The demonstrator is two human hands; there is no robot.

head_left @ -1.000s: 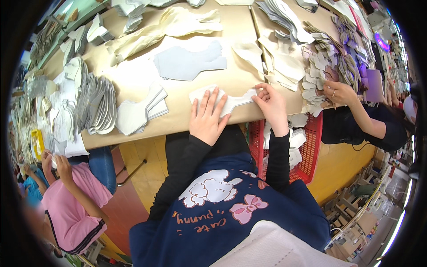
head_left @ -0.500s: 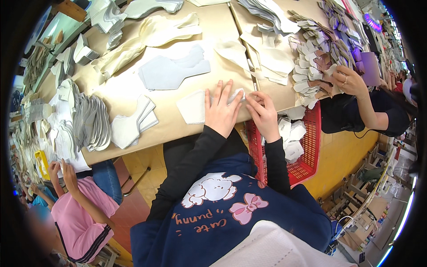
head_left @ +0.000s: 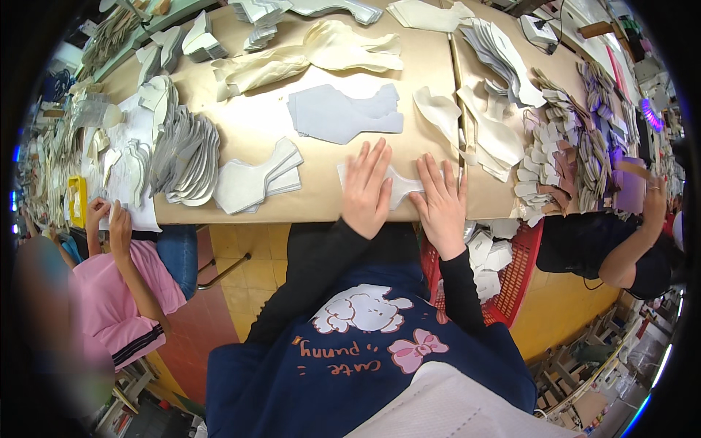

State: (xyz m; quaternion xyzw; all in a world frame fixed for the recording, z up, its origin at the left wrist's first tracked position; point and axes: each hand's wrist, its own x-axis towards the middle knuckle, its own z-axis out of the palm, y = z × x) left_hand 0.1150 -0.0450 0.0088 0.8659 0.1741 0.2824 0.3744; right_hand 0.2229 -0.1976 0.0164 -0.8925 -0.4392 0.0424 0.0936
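A white cut-out piece (head_left: pixel 402 190), narrow in the middle, lies flat on the paper-covered table (head_left: pixel 292 213) near its front edge. My left hand (head_left: pixel 367 193) rests palm down on the piece's left end, fingers stretched out. On the other end my right hand (head_left: pixel 442 207) lies flat too, its fingers slightly apart. Both hands hide the ends of the piece. Just beyond them is a stack of pale grey pieces (head_left: pixel 347 115). To the left, several white pieces (head_left: pixel 255 179) are fanned out.
Cream pieces (head_left: pixel 350 47) lie farther back, and stacked grey pieces (head_left: pixel 186 157) stand left. A red basket (head_left: pixel 520 281) holding white pieces stands below the table at right. One co-worker in a pink shirt (head_left: pixel 120 288) sits left; another person's hand (head_left: pixel 655 198) is far right.
My right hand has gone from pinching the piece's right end to lying flat on it. The narrow middle now shows between my hands. The view has shifted, and the right co-worker's hand has moved outward.
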